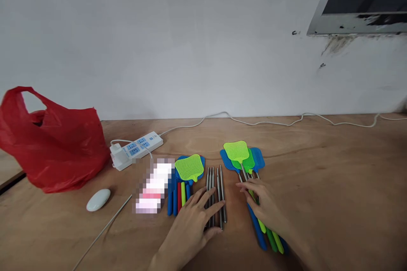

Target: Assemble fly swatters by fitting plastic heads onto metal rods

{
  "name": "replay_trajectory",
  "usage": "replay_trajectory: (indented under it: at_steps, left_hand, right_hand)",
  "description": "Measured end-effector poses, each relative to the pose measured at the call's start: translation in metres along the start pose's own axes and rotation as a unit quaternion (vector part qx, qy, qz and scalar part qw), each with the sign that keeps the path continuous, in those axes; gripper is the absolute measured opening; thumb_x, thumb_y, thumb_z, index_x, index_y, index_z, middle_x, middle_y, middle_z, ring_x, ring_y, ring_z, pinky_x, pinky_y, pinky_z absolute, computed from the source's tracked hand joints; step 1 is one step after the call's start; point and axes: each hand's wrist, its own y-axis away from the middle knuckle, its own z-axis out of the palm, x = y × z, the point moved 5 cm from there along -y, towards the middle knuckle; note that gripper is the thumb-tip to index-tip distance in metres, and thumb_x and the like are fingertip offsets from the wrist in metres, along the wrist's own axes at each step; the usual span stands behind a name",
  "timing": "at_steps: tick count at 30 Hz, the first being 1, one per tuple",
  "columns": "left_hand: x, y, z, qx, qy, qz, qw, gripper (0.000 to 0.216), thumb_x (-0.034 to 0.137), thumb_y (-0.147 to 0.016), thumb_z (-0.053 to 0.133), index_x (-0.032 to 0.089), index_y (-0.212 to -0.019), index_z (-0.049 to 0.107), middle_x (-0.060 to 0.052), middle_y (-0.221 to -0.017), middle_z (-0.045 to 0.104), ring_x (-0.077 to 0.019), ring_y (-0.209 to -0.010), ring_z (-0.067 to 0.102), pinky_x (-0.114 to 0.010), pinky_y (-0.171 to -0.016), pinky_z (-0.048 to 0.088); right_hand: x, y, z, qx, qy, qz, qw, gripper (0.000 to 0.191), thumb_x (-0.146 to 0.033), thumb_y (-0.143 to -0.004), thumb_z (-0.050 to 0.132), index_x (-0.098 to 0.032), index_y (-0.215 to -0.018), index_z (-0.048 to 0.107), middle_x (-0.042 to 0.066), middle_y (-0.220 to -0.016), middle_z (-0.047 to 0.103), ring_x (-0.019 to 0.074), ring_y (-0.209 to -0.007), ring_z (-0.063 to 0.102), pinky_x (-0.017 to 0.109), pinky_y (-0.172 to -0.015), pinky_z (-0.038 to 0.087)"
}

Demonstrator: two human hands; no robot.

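Spread fingers of my left hand (197,216) rest over a row of thin metal rods (219,184) lying on the table, covering their middle. Just left of the rods lie several coloured plastic handles (179,192) in blue, red and yellow-green. Loose swatter heads (190,167), yellow-green on top of blue, sit above these handles. My right hand (261,203) lies across the shafts of several assembled fly swatters (237,151), fingers extended and apart. Their heads fan out beyond the hand in yellow-green, green and blue; the handles (257,226) stick out below it.
A red plastic bag (63,148) stands at the left. Near it are a white power strip (140,148) with a plug in it, a white computer mouse (98,200) and a blurred bright screen (155,186). A white cable (254,124) runs along the wall.
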Motion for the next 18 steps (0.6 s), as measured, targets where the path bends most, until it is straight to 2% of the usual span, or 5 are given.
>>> replay_trajectory:
  at_steps: [5,7,10,14,18]
  left_hand:
    - [0.001,-0.003,-0.003,-0.013,0.001,-0.012,1.0,0.061,0.03,-0.087,0.075,0.034,-0.143,0.05,-0.008,-0.154,0.044,-0.0373,-0.139,0.042,-0.058,-0.108,0.043]
    - [0.001,-0.002,-0.002,-0.007,-0.002,-0.008,1.0,0.064,0.032,-0.088,0.074,0.035,-0.146,0.046,-0.009,-0.156,0.041,-0.0375,-0.139,0.041,-0.059,-0.107,0.043]
    - [0.001,-0.002,0.0,0.005,-0.012,0.004,1.0,0.067,0.034,-0.087,0.074,0.038,-0.147,0.043,-0.008,-0.157,0.039,-0.0377,-0.138,0.042,-0.061,-0.107,0.043]
    - [0.001,-0.003,0.001,0.008,-0.022,0.011,1.0,0.061,0.036,-0.088,0.073,0.038,-0.143,0.049,-0.007,-0.155,0.042,-0.0382,-0.135,0.045,-0.061,-0.105,0.044]
    - [0.0,-0.005,0.002,0.011,-0.028,0.018,0.999,0.056,0.037,-0.089,0.071,0.036,-0.141,0.052,-0.007,-0.152,0.046,-0.0379,-0.133,0.047,-0.061,-0.104,0.046]
  right_hand:
    - [0.01,0.0,0.001,0.018,0.041,0.029,0.999,0.023,-0.021,-0.085,0.05,-0.025,-0.089,0.073,0.005,-0.08,0.069,0.024,-0.071,0.065,0.035,-0.065,0.048]
    - [0.019,0.0,0.001,0.037,0.058,0.05,0.996,0.02,-0.024,-0.086,0.049,-0.024,-0.084,0.069,0.004,-0.074,0.065,0.0221,-0.064,0.061,0.033,-0.059,0.044]
    - [0.032,0.0,0.001,0.065,0.073,0.071,0.993,0.017,-0.031,-0.085,0.05,-0.023,-0.086,0.065,0.0,-0.062,0.056,0.0214,-0.055,0.055,0.032,-0.054,0.038]
    - [0.044,0.0,0.004,0.086,0.093,0.098,0.987,0.018,-0.035,-0.081,0.052,-0.022,-0.089,0.062,-0.004,-0.052,0.046,0.0219,-0.05,0.051,0.031,-0.052,0.034]
    - [0.047,0.0,0.007,0.092,0.115,0.121,0.982,0.015,-0.037,-0.08,0.052,-0.023,-0.083,0.058,-0.004,-0.052,0.047,0.0206,-0.048,0.049,0.03,-0.052,0.032]
